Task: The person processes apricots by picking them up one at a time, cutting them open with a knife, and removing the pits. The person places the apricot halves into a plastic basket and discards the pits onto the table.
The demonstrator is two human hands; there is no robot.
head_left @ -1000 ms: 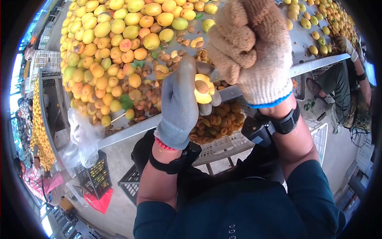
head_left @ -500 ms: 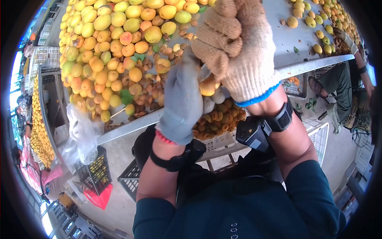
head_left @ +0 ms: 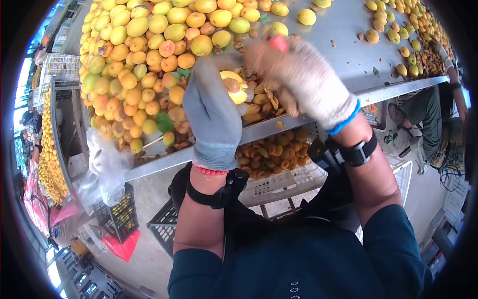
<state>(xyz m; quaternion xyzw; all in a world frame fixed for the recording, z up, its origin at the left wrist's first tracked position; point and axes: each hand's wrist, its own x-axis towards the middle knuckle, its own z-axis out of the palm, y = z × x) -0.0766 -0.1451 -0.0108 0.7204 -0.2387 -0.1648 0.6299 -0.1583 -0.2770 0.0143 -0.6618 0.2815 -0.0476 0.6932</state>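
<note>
My left hand (head_left: 211, 112), in a grey glove, is closed around an apricot (head_left: 232, 85) that is cut open, with its brown pit showing in the yellow flesh. Just to the right, my right hand (head_left: 303, 74), in a tan and white knit glove, is curled in a fist and smeared by motion. A red knife handle (head_left: 278, 43) pokes out at the top of this fist; its blade cannot be made out. Cut apricot pieces (head_left: 259, 107) lie on the metal table (head_left: 338, 50) below and between my hands.
A big heap of whole apricots (head_left: 134, 65) covers the table's left side. Under the table edge, a white crate (head_left: 279, 187) holds apricot halves (head_left: 274, 154). A plastic bag (head_left: 104, 164) hangs at the left. Another person's gloved hand (head_left: 440, 52) is at the far right.
My hands have moved apart: the right one shifted right and down, the left one slightly left. The opened apricot and its pit now show. The whole view has shifted slightly.
</note>
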